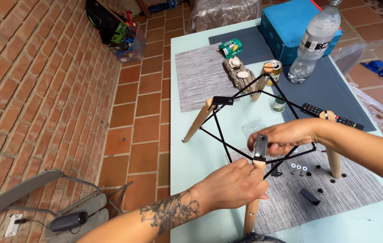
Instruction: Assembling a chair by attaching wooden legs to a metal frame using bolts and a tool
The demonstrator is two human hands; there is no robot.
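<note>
Left hand (pixel 234 184) gripped wooden leg (pixel 252 209) near top, steadying it upright on bench (pixel 200 153). Right hand (pixel 286 135) pinched metal bracket (pixel 260 148) onto leg end; black wire frame (pixel 245 117) braced legs; washers (pixel 298 167) lay close.

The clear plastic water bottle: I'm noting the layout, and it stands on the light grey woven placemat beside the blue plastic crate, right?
Not quite. In the head view the clear plastic water bottle stands on the dark blue mat beside the blue plastic crate, not on the light grey woven placemat.
</note>
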